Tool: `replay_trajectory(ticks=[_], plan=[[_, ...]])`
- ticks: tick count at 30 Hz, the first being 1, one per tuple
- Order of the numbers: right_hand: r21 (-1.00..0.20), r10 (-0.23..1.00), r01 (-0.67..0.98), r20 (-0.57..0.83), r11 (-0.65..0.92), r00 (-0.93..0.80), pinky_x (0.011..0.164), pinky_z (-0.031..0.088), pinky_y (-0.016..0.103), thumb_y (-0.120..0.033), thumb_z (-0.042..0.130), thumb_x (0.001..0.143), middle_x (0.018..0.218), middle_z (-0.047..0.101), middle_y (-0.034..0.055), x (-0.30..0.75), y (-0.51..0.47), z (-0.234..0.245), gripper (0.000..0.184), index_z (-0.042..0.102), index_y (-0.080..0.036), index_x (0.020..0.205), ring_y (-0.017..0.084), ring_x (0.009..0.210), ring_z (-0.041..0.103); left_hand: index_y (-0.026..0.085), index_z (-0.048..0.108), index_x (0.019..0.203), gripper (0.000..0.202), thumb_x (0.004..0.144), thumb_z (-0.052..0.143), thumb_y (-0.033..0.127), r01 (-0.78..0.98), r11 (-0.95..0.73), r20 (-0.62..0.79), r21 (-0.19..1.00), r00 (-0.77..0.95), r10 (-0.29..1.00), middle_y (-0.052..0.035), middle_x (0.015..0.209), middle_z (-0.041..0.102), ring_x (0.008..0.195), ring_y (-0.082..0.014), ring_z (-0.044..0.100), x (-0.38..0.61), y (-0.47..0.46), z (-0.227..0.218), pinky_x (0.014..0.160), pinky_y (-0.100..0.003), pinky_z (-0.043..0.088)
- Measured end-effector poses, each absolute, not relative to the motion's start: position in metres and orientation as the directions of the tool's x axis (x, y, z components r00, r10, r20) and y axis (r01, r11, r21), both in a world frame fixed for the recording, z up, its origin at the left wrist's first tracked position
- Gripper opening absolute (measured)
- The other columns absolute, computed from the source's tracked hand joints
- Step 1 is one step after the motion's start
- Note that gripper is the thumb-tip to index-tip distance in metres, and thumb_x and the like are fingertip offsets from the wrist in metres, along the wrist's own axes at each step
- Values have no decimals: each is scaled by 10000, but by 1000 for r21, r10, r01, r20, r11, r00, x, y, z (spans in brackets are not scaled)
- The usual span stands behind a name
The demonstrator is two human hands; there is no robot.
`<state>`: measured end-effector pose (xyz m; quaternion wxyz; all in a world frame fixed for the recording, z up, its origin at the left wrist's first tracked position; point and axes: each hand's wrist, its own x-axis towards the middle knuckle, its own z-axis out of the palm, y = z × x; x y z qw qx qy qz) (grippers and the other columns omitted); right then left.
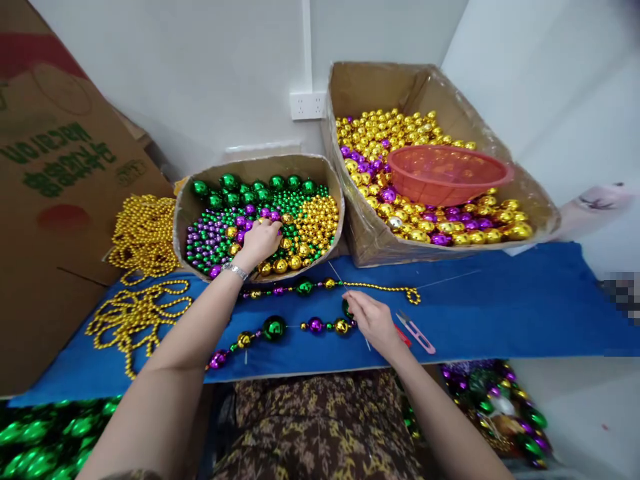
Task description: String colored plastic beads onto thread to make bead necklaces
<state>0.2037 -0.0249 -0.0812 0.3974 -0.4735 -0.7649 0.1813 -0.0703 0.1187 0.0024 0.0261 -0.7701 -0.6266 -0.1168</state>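
My left hand (263,241) reaches into a cardboard box of beads (182,257). Its fingers are curled down among purple and gold beads, and their tips are hidden. Over the blue cloth, my right hand (371,321) pinches a thin needle (336,272) that points up toward the box. Below and beside this hand lies a bead string (315,325) with green, purple and gold beads; a large green bead (347,308) is partly covered by the fingers. Behind it runs another bead string (305,287), which ends in small gold beads at the right.
Thread snips (417,333) lie right of my right hand. Gold bead strands (145,233) pile at the left beside a tall carton (60,200). A larger box (360,227) holds gold and purple beads and a red basket (450,177). More beads (495,400) sit below the table.
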Motion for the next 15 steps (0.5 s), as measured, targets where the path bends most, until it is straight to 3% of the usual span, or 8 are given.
replay_trajectory(ticks=[2, 4, 6, 8, 11, 15], plan=[[-622, 858, 602, 449, 500, -248, 733, 564, 275, -317, 363, 1003, 930, 732, 68, 201, -26, -80, 307, 643, -200, 1051, 170, 775, 707, 141, 623, 1142, 307, 850, 535, 171, 964, -211, 185, 160, 181, 966, -163, 1110, 627, 1050, -294, 571, -72, 126, 1, 868, -407, 474], [-601, 852, 618, 458, 507, -254, 779, 559, 282, -313, 371, 1001, 956, 738, 68, 199, -27, -79, 303, 650, -206, 1049, 183, 849, 710, 148, 625, 1115, 295, 826, 572, 180, 896, -227, 251, 381, 136, 958, -140, 1073, 630, 1012, -269, 586, -69, 123, 0, 856, -389, 485], [-595, 854, 627, 453, 502, -255, 808, 553, 284, -301, 392, 996, 972, 740, 65, 198, -29, -78, 285, 655, -209, 1055, 187, 879, 709, 159, 614, 1107, 293, 826, 601, 239, 641, -243, 277, 728, 49, 960, -107, 1006, 638, 935, -230, 612, -61, 111, 2, 812, -363, 512], [-597, 859, 632, 444, 495, -254, 818, 549, 282, -287, 409, 991, 974, 742, 62, 197, -30, -76, 270, 658, -207, 1056, 186, 882, 710, 175, 603, 1105, 300, 835, 613, 306, 202, -170, 170, 965, 16, 985, -70, 932, 643, 828, -184, 636, -50, 94, 4, 749, -335, 539], [-588, 857, 640, 451, 495, -249, 833, 544, 276, -278, 419, 988, 984, 743, 61, 196, -32, -73, 261, 658, -200, 1060, 184, 897, 709, 176, 616, 1056, 289, 810, 667, 317, -269, 35, -12, 963, 86, 996, -45, 886, 652, 751, -151, 659, -33, 68, 6, 709, -307, 560], [-558, 851, 663, 459, 499, -255, 837, 545, 273, -275, 412, 990, 959, 746, 65, 195, -33, -70, 274, 664, -195, 1061, 179, 869, 713, 153, 653, 980, 262, 759, 731, 270, -429, 134, -97, 893, 107, 990, -38, 862, 658, 744, -148, 668, -18, 48, 6, 699, -293, 573]])
